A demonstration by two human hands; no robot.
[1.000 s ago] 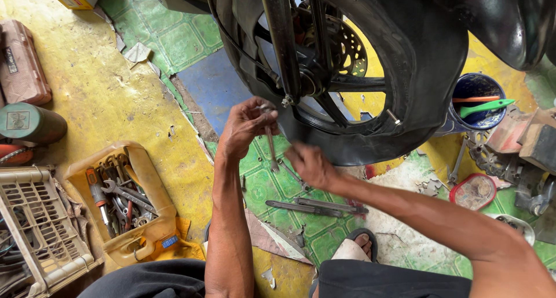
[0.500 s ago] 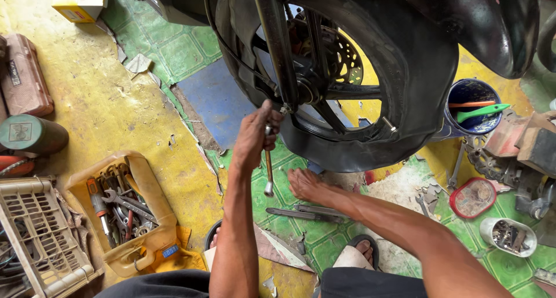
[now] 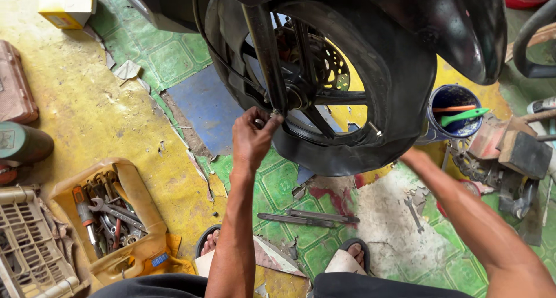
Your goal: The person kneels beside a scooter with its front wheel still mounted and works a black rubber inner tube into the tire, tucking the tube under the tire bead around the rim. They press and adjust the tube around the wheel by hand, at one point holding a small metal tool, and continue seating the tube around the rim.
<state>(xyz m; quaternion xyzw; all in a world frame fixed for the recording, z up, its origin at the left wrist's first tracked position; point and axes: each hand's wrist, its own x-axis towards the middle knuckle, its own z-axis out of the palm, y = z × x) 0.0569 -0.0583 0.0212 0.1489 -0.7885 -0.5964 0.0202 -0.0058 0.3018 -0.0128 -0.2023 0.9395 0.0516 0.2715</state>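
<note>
A motorcycle front wheel [image 3: 347, 72] with black tyre, spokes and brake disc stands over the floor, held in its fork leg [image 3: 266, 49]. My left hand [image 3: 252, 139] is raised to the bottom of the fork leg. Its fingertips pinch a small metal part at the axle end [image 3: 272, 115]. My right hand [image 3: 412, 156] reaches to the lower right edge of the tyre. Its fingers are hidden behind the rubber. Two flat metal bars [image 3: 307, 218] lie on the green tiles below the wheel, between my sandalled feet [image 3: 347, 257].
A cut yellow container of wrenches and screwdrivers [image 3: 116, 217] sits at lower left beside a plastic crate [image 3: 26, 257]. A blue bucket [image 3: 454, 110] with green and orange tools stands right of the wheel. A small wrench [image 3: 416, 208] and engine parts [image 3: 509, 159] lie at right.
My left hand rose to the axle end, and the wrench it held is no longer visible. My right hand left the spot under the wheel and swung right to the tyre's edge.
</note>
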